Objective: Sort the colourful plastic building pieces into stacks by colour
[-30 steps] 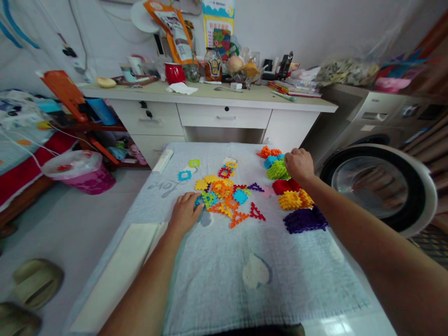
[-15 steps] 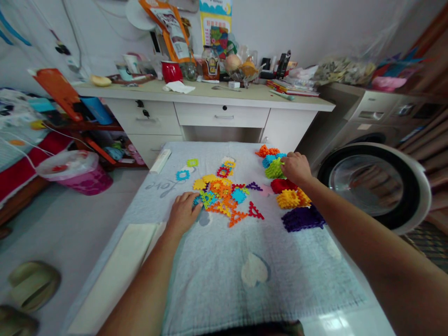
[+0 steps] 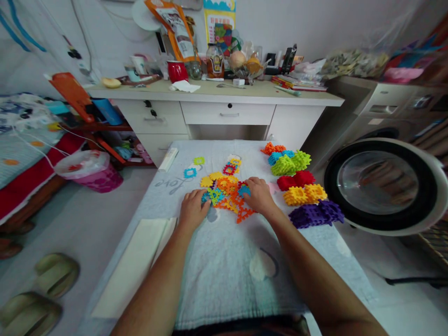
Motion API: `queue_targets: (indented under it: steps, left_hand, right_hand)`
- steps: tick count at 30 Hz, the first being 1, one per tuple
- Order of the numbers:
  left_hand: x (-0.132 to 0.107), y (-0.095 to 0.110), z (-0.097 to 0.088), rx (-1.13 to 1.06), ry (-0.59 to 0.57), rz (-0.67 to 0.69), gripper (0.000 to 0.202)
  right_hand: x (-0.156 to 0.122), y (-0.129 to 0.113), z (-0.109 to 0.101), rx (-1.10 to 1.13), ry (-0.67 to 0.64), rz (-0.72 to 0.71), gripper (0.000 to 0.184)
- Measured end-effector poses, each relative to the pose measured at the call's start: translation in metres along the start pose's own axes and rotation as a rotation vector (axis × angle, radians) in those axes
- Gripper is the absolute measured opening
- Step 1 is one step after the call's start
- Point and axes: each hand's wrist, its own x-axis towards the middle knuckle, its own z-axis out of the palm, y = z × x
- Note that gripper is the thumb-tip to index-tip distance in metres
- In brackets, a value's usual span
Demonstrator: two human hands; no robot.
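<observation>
A loose pile of toothed plastic building pieces, in orange, yellow, red and other colours, lies mid-table. My left hand rests at the pile's left edge, thumb and fingers apart around a blue piece; no firm hold shows. At the right side of the pile, my right hand reaches over another blue piece with its fingers spread; its palm hides some pieces. Sorted by colour on the right are orange, green, red, yellow and purple stacks.
A blue square frame piece and a green one lie apart at the table's far left. Beyond the cloth-covered table stands a cluttered white desk. The washing machine's open door is at the right, a pink bin at the left.
My right hand has left the green stack and moved left to the pile; two green bundles now show there. My left hand stays at the pile. The view has shifted slightly.
</observation>
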Motion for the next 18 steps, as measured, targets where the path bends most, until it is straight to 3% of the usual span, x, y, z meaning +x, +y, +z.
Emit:
queue_targets:
  steps: [6,13,18]
  left_hand:
    - [0.000,0.003,0.001,0.000,0.019,-0.003,0.036]
    - [0.003,0.005,0.002,0.051,0.004,-0.028,0.035]
    - [0.003,0.005,0.002,0.054,-0.005,-0.029,0.036]
  right_hand:
    - [0.000,0.005,0.037,0.084,0.089,0.080,0.058]
    - [0.003,0.031,0.046,0.364,0.265,-0.195,0.068]
    - [0.007,0.039,0.045,0.240,0.284,-0.017,0.058]
